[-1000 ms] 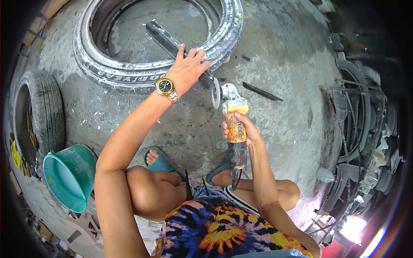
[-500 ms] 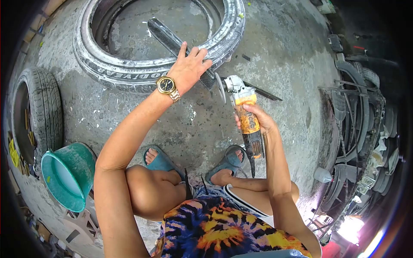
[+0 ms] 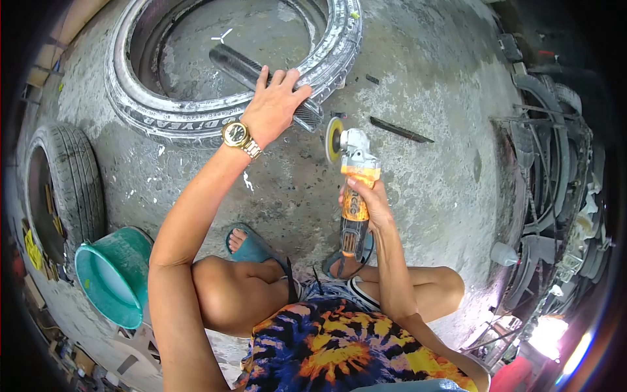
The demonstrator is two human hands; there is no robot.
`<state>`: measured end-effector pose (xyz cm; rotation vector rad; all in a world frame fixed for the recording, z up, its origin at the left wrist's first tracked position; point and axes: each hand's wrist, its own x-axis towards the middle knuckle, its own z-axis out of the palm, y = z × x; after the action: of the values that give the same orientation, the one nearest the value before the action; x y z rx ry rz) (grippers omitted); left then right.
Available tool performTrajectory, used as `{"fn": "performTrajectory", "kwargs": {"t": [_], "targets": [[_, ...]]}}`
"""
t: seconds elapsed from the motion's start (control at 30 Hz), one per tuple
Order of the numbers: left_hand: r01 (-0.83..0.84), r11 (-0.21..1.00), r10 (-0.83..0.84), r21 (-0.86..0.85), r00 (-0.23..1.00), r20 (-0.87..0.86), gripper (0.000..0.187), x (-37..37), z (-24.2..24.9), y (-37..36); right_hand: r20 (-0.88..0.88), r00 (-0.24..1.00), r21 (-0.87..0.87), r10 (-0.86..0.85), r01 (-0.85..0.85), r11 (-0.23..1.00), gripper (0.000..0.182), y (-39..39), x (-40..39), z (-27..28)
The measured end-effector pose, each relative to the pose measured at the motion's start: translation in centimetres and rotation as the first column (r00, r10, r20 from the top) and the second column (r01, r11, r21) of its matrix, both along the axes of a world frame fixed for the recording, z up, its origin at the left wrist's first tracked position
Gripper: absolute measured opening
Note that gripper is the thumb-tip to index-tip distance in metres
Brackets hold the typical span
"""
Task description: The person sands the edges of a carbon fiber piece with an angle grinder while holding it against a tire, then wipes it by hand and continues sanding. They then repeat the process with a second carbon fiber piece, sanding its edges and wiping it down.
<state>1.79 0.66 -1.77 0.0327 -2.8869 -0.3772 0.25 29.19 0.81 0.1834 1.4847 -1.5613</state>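
Note:
My left hand (image 3: 274,108), with a gold watch (image 3: 236,134) on its wrist, grips a black strip with a woven pattern (image 3: 232,64) and presses it on the sidewall of a tyre (image 3: 176,117) lying flat. The strip slants across the tyre, its near end (image 3: 308,119) jutting over the outer edge. Wrapped around the body of a yellow and black angle grinder (image 3: 354,208) is my right hand (image 3: 371,201). The grinder's yellow-faced disc (image 3: 334,140) stands just right of the strip's near end, with a gap between them.
A long dark offcut (image 3: 400,129) and a small dark piece (image 3: 372,79) lie on the concrete floor. To the left stand another tyre (image 3: 78,183) and a green bucket (image 3: 134,261) of cloudy liquid. Car parts (image 3: 542,163) are piled along the right, near a plastic bottle (image 3: 503,254).
The grinder has turned, so its disc now shows its yellow face instead of its edge, and has drawn away from the strip's end. My left hand keeps its hold. The whole view has shifted slightly.

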Motion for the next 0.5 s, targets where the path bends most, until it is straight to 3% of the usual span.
{"fn": "performTrajectory", "kwargs": {"t": [0.03,0.07,0.1,0.17,0.23,0.3,0.5], "targets": [[0.014,1.0,-0.013,-0.014,1.0,0.007,0.043,0.1,-0.1,-0.1,-0.103,0.994,0.041,-0.039,0.043,0.998,0.033,-0.3,0.0,-0.2],[-0.024,0.993,0.026,0.113,0.999,-0.021,0.045,0.3,-0.2,-0.1,-0.203,0.976,0.077,-0.075,0.093,0.993,0.032,-0.6,0.0,-0.3],[-0.06,0.97,0.071,0.237,0.997,-0.04,0.048,0.6,0.1,-0.2,-0.192,0.977,0.059,-0.093,0.106,0.993,0.032,-0.9,-0.1,-0.4],[-0.032,0.972,0.028,0.231,0.999,0.021,0.057,1.0,0.6,-0.1,-0.263,0.957,0.088,-0.12,0.148,0.985,0.029,-1.2,-0.3,-0.1],[-0.005,0.976,0.027,0.22,0.995,-0.098,0.065,1.1,0.4,0.4,-0.248,0.957,0.045,-0.148,0.164,0.985,0.029,-1.2,-0.3,0.1],[0.022,0.983,-0.008,0.18,0.997,-0.078,0.071,1.1,0.2,0.0,-0.189,0.971,0.026,-0.15,0.157,0.987,0.031,-1.0,-0.2,-0.3],[-0.004,0.96,0.014,0.281,0.999,-0.035,0.088,1.0,1.2,-0.3,0.007,0.987,-0.067,-0.163,0.163,0.984,0.031,0.3,0.8,-0.6]]}}
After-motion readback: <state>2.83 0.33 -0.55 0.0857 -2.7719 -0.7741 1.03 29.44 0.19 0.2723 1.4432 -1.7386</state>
